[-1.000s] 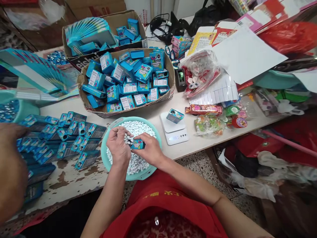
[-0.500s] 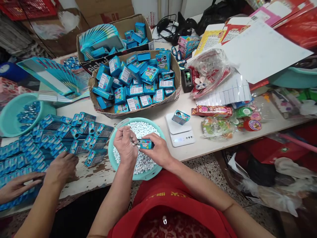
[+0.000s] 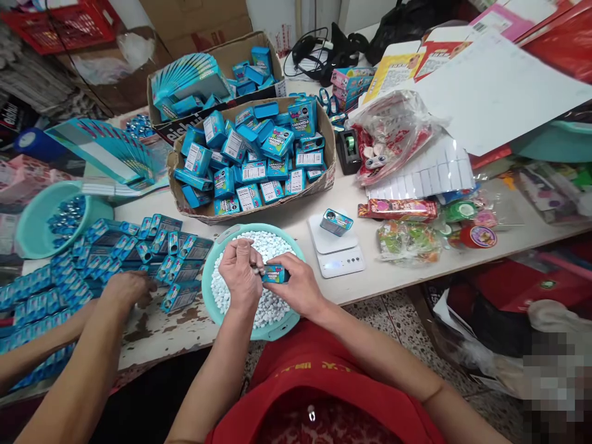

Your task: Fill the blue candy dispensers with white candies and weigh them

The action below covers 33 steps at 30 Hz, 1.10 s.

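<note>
Over a mint-green basin (image 3: 211,308) full of small white candies (image 3: 272,308), my right hand (image 3: 298,285) grips a small blue box (image 3: 274,274) lying on its side, its end turned left. My left hand (image 3: 241,271) is curled closed against that end, with a few candies showing at its fingers. Right of the basin, another blue box (image 3: 336,222) rests on a white scale (image 3: 341,259). Behind the basin stands a cardboard box (image 3: 203,217) heaped with blue boxes (image 3: 277,142).
At the left, another person's hands (image 3: 124,290) work among rows of blue boxes (image 3: 50,302). A green bowl (image 3: 28,231) holds shiny blue pieces. Tape dispenser (image 3: 349,151), plastic bag (image 3: 398,129) and candy packets (image 3: 407,240) lie to the right.
My hands stay together over the basin, my left fingers still at the box's end. The other person's hands have shifted right toward the nearer blue boxes. The view has moved slightly.
</note>
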Each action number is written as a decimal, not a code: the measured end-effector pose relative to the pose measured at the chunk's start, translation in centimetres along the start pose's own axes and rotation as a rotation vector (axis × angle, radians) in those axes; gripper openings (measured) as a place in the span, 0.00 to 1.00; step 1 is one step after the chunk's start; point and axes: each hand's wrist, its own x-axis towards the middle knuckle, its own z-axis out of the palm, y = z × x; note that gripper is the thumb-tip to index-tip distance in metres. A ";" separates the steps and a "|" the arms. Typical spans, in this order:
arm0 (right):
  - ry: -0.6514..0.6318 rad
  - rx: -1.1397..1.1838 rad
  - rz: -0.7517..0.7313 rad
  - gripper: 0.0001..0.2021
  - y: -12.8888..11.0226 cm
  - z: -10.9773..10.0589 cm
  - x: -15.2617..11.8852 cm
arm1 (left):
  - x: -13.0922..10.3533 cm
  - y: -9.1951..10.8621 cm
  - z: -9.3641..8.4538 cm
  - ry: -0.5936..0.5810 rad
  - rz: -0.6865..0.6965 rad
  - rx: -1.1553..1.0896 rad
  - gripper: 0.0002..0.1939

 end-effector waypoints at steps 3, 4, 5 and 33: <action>-0.006 0.004 0.006 0.14 0.1 0.2 0.2 | -0.3 -0.1 0.3 0.038 0.005 -0.025 0.15; -0.008 -0.001 0.009 0.14 0.1 0.2 0.3 | -0.2 0.1 0.3 0.050 -0.008 -0.039 0.15; -0.009 -0.003 0.011 0.14 0.0 0.1 0.3 | 0.0 0.4 0.3 0.054 -0.038 -0.060 0.15; 0.657 0.013 0.530 0.20 8.4 -15.4 -12.2 | 8.6 -7.9 12.5 -0.895 -0.237 0.922 0.02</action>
